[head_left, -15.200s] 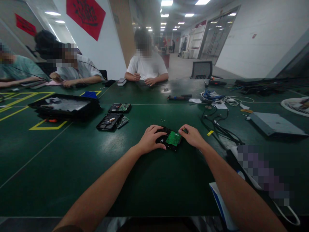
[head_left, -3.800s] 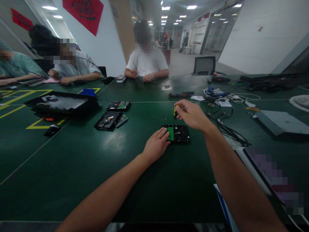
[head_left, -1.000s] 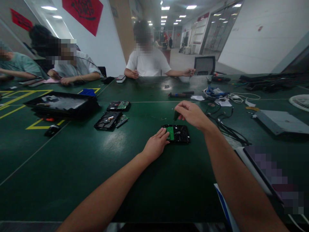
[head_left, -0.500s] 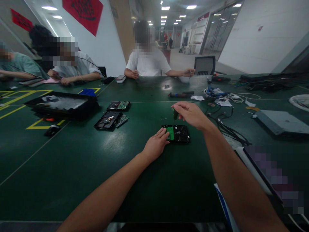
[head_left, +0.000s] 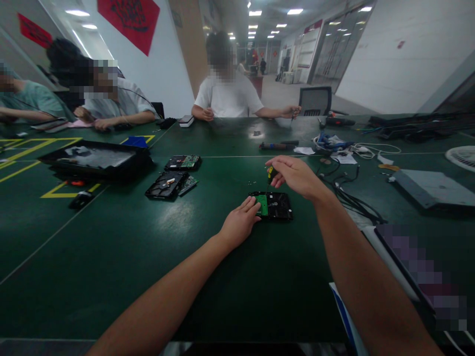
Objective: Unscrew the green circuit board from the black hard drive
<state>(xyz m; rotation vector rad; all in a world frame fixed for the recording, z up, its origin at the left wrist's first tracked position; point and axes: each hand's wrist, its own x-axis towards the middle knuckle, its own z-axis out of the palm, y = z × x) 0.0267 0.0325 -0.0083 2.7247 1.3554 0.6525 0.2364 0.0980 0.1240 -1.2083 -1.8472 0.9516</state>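
Head view: nearest to us, our left hand (head_left: 239,223) lies flat on the green table (head_left: 111,257), fingertips pressing the near-left edge of the hard drive (head_left: 272,205), grasping nothing. The drive lies flat at mid-table with its green circuit board (head_left: 262,204) facing up. Just beyond, our right hand (head_left: 297,175) pinches a small screwdriver (head_left: 270,174) upright over the drive. Farther left sit two more opened drives (head_left: 170,184) and a black tray (head_left: 94,159). Across the table, a person in a white shirt (head_left: 228,99) sits.
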